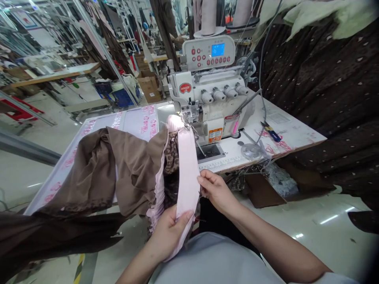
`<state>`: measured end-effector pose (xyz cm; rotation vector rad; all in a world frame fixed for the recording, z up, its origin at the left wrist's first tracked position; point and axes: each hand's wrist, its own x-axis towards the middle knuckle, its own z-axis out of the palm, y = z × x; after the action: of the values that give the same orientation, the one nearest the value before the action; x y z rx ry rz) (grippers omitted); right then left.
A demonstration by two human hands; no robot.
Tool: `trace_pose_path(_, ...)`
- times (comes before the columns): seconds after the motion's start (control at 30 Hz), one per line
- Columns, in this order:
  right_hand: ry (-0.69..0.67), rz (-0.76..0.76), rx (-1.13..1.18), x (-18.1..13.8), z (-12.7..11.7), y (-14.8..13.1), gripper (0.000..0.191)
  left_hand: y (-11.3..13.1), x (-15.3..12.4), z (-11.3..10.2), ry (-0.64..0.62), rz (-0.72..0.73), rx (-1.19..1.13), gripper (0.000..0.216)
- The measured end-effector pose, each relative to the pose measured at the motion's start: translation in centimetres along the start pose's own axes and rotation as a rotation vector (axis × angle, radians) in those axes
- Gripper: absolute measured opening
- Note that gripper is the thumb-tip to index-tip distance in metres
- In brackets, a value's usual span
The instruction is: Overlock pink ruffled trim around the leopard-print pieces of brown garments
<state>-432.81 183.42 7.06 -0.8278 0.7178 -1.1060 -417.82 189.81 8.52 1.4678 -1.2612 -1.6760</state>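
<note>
My hands hold a pale pink band (188,165) against brown fabric (130,165) with a leopard-print layer (171,152). The sewing machine (207,98) is white.

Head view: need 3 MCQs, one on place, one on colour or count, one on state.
1. Where does the far end of the pink band lie?
A. under the presser foot of the overlock machine
B. on the floor
C. over the cardboard boxes

2. How many tension knobs run along the machine's front?
A. two
B. four
C. six

3. How does the left hand stand?
A. flat on the table
B. closed on the pink band, thumb on top
C. open in the air

Key: 1 A, the band runs up to the needle area; 2 B, four grey knobs show in a row; 3 B, the thumb presses the band while the right hand pinches its edge.
</note>
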Motion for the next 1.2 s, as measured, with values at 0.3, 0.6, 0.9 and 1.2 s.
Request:
trace_pose_path(0.3, 0.09, -0.009, 0.124, 0.5, -0.1, 0.8, 0.026, -1.1, -0.3, -0.5, -0.206, 0.0, 0.082, 0.037)
trace_pose_path(0.6, -0.065, -0.008, -0.203, 0.4, -0.8, 0.4, 0.029, -1.5, 0.2, -0.4, -0.168, -0.006, 0.092, 0.037)
trace_pose_path(0.9, -0.072, 0.041, -0.899, -3.3, 0.1, 0.8, 0.027, -2.0, 0.4, 0.1, -0.073, 0.081, 0.112, 0.03)
trace_pose_path(1.2, -0.34, 0.224, -0.688, -3.4, 0.8, 0.9, 0.029, -1.2, -0.3, -0.3, -0.2, -0.168, 0.005, 0.047)
